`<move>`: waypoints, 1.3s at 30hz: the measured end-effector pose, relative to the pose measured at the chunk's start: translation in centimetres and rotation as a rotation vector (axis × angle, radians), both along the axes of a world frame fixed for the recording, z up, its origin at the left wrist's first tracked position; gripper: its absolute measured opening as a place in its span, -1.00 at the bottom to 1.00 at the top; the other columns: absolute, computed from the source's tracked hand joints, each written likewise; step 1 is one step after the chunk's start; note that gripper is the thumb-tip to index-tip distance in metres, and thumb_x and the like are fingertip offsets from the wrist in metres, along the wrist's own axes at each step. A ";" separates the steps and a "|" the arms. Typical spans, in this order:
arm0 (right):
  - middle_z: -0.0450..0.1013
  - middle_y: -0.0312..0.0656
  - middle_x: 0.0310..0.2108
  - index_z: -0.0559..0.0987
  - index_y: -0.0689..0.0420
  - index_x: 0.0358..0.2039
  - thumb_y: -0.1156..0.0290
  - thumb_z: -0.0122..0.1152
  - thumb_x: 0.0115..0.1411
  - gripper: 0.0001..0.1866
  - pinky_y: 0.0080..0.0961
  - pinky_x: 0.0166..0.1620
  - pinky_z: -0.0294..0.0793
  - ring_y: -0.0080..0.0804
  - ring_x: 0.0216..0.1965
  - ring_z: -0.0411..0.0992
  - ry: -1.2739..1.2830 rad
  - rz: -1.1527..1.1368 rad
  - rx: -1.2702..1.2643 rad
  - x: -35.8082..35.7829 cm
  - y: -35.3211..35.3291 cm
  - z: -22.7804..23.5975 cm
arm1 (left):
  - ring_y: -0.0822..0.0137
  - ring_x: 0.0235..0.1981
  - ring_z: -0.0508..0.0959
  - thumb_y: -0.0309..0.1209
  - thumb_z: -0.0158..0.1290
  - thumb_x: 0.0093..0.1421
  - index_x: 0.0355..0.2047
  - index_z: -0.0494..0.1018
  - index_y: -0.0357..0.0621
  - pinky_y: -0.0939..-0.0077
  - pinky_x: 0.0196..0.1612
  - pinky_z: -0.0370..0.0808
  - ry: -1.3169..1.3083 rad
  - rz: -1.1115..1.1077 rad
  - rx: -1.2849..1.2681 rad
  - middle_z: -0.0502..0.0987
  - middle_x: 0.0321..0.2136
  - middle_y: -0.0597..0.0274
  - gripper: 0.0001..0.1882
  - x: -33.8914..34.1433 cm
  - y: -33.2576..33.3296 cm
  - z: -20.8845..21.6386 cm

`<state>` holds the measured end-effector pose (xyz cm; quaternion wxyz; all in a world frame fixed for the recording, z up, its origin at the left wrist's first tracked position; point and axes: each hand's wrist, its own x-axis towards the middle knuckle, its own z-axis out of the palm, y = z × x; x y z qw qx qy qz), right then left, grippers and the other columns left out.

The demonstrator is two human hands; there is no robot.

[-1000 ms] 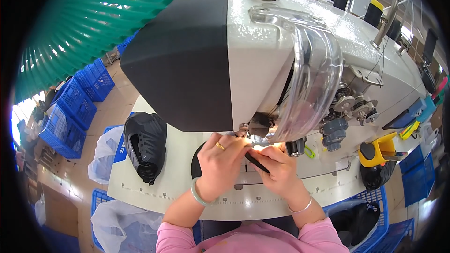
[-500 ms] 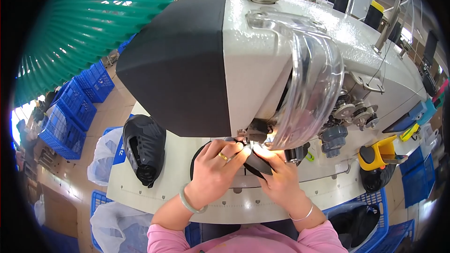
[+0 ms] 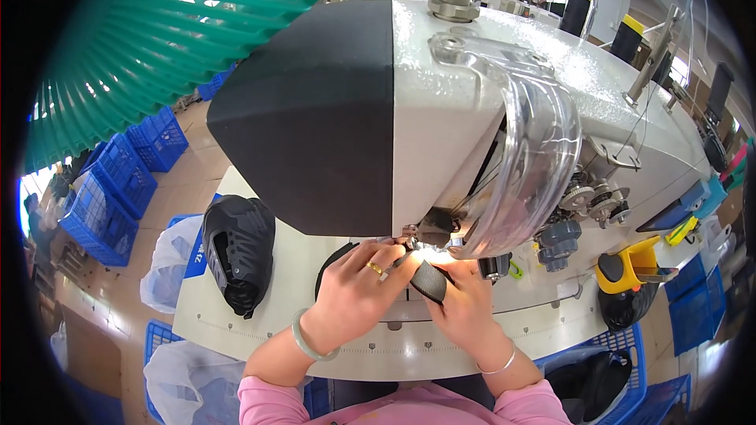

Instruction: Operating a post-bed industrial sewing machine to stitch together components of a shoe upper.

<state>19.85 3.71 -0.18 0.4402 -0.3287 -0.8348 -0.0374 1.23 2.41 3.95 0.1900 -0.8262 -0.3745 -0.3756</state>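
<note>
A dark shoe upper [image 3: 429, 280] with a grey mesh face lies at the needle area of a sewing machine [image 3: 437, 134]. My left hand [image 3: 350, 291] has its fingers bent over the left part of the piece, fingertips close to the presser foot. My right hand [image 3: 466, 308] pinches the right part, thumb in front and fingers behind. Both hands rest just below the machine head under a bright lamp glow. The needle tip and the exact stitching spot are hidden by the fingers and the glare.
A black shoe upper [image 3: 239, 256] stands on the white table [image 3: 236, 330] at left. On the right are a yellow holder [image 3: 634, 264] and another black shoe piece [image 3: 628, 307]. Blue baskets [image 3: 98, 216] stand on the floor. A green ribbed hose [image 3: 173, 39] hangs at upper left.
The shoe upper has been turned between my hands, so its grey mesh face now shows. My right hand has shifted slightly. The whole view has moved a little.
</note>
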 end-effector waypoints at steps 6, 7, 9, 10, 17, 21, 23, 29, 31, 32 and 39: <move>0.46 -0.28 -0.39 0.65 0.18 -0.23 0.48 0.43 -0.10 -0.66 -0.43 -0.35 0.36 -0.34 -0.42 0.40 0.087 0.109 -0.087 -0.2 0.9 1.2 | 0.29 -0.48 0.55 -0.56 0.23 -0.17 -0.37 0.56 -0.20 0.46 -0.46 0.50 -0.318 0.056 -0.008 0.55 -0.42 0.31 -0.74 1.2 1.2 -1.3; 0.46 -0.28 -0.40 0.65 0.19 -0.21 0.49 0.43 -0.11 -0.64 -0.43 -0.33 0.36 -0.35 -0.43 0.40 0.097 0.145 -0.125 -0.1 1.0 1.2 | 0.31 -0.49 0.54 -0.58 0.24 -0.16 -0.38 0.56 -0.21 0.47 -0.47 0.48 -0.370 0.093 0.073 0.55 -0.45 0.32 -0.75 1.7 1.4 -1.7; 0.45 -0.29 -0.41 0.66 0.21 -0.22 0.51 0.42 -0.10 -0.65 -0.44 -0.30 0.39 -0.36 -0.42 0.41 0.116 0.162 -0.158 -0.2 1.0 1.2 | 0.30 -0.48 0.53 -0.58 0.22 -0.21 -0.38 0.56 -0.20 0.47 -0.44 0.50 -0.349 0.118 0.139 0.54 -0.41 0.31 -0.71 1.9 1.6 -2.4; 0.46 -0.29 -0.38 0.66 0.19 -0.23 0.50 0.43 -0.10 -0.66 -0.44 -0.29 0.41 -0.36 -0.40 0.42 0.099 0.158 -0.100 -0.1 1.1 1.0 | 0.29 -0.46 0.54 -0.58 0.20 -0.23 -0.38 0.56 -0.20 0.46 -0.41 0.51 -0.297 0.096 0.162 0.53 -0.40 0.31 -0.70 1.8 1.7 -2.4; 0.48 -0.33 -0.13 0.65 -0.02 -0.17 0.44 0.43 -0.06 -0.64 -0.46 -0.28 0.53 -0.33 -0.22 0.50 -0.139 0.029 -0.126 1.4 0.1 -0.1 | 0.28 -0.28 0.55 -0.50 0.17 -0.26 -0.37 0.59 -0.18 0.41 -0.31 0.57 -0.063 -0.026 0.043 0.53 -0.34 0.28 -0.68 -0.4 0.3 -1.1; 0.41 -0.17 -0.50 0.49 0.04 -0.58 0.40 0.40 -0.23 -0.79 -0.29 -0.45 0.24 -0.07 -0.30 0.37 -0.128 0.043 -0.089 1.5 0.3 -0.9 | 0.26 -0.28 0.55 -0.50 0.14 -0.21 -0.33 0.58 -0.18 0.42 -0.29 0.58 -0.045 -0.035 0.008 0.55 -0.30 0.27 -0.68 -0.5 0.1 -1.0; 0.41 -0.17 -0.52 0.48 0.03 -0.60 0.40 0.40 -0.23 -0.79 -0.29 -0.45 0.24 -0.07 -0.32 0.37 -0.117 0.046 -0.066 1.5 0.4 -0.9 | 0.26 -0.28 0.55 -0.51 0.13 -0.19 -0.31 0.58 -0.18 0.42 -0.29 0.58 -0.032 -0.027 0.006 0.55 -0.29 0.26 -0.67 -0.5 0.0 -0.8; 0.38 -0.23 -0.60 0.45 0.04 -0.65 0.39 0.40 -0.23 -0.77 -0.29 -0.37 0.27 -0.10 -0.38 0.37 -0.101 0.025 0.047 1.5 0.9 -0.8 | 0.29 -0.31 0.54 -0.52 0.12 -0.16 -0.28 0.56 -0.18 0.46 -0.31 0.57 -0.030 -0.032 0.007 0.52 -0.29 0.27 -0.67 -0.1 0.4 -0.4; 0.38 -0.24 -0.60 0.45 0.04 -0.66 0.39 0.40 -0.23 -0.77 -0.29 -0.33 0.28 -0.11 -0.37 0.37 -0.100 0.037 0.043 1.5 0.8 -0.6 | 0.31 -0.33 0.53 -0.52 0.13 -0.14 -0.28 0.54 -0.17 0.47 -0.32 0.57 -0.005 -0.017 0.016 0.49 -0.26 0.28 -0.68 -0.2 0.3 -0.3; 0.48 -0.23 -0.35 0.56 0.01 -0.42 0.40 0.41 -0.14 -0.77 -0.37 -0.24 0.41 -0.16 -0.27 0.46 -0.136 0.005 0.023 1.5 0.5 -0.1 | 0.31 -0.33 0.53 -0.52 0.13 -0.14 -0.28 0.54 -0.17 0.47 -0.32 0.57 -0.006 -0.016 0.019 0.49 -0.26 0.28 -0.68 -0.2 0.3 -0.3; 0.57 -0.22 -0.10 0.67 -0.03 -0.19 0.38 0.43 -0.05 -0.67 -0.47 -0.16 0.55 -0.22 -0.17 0.54 -0.146 0.019 0.023 1.3 0.2 1.0 | 0.25 -0.28 0.55 -0.54 0.12 -0.11 -0.27 0.51 -0.17 0.47 -0.34 0.57 0.016 -0.030 -0.010 0.47 -0.20 0.22 -0.69 -0.8 0.6 -0.3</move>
